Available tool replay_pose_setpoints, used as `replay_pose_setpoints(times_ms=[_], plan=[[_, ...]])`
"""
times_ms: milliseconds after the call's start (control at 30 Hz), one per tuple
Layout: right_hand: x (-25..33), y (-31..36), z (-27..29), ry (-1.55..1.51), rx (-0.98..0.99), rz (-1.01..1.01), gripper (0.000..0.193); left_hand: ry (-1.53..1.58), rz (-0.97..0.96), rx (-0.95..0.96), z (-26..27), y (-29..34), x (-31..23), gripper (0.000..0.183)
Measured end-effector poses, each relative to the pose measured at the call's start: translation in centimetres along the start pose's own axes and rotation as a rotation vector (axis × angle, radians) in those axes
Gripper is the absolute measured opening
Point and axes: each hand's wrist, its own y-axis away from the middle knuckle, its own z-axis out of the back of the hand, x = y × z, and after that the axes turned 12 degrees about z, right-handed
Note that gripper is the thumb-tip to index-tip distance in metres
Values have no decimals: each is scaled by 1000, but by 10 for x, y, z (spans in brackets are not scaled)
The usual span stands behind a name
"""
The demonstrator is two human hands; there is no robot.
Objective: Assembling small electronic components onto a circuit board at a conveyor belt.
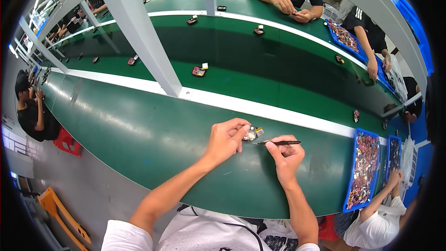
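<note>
Over the green bench, my left hand (227,138) is closed, its thumb and fingers pinching a small electronic assembly (251,134) by its left side. The assembly shows a dark casing and a pale yellow-white block at its right. Black tweezers (287,142) lie between the thumb and fingers of my right hand (284,154). Their thin tips point left, just below the assembly; contact between them cannot be made out. My left fingers partly cover the assembly.
A blue tray (346,200) of small colourful parts stands at my right, with another blue tray (395,146) beyond it. A white rail (260,109) and grey post (139,32) separate my bench from the green conveyor (260,83), which carries scattered assemblies (199,71). Co-workers sit around.
</note>
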Motion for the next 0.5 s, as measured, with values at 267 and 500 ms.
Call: replay_pose_setpoints(times_ms=[267,500], plan=[[-2,2,-4,180,27,133,13,-82,-101,-52,-3,-1,12,18],[2,2,3,304,99,88,15,-110,-161,-61,-11,1,15,16]])
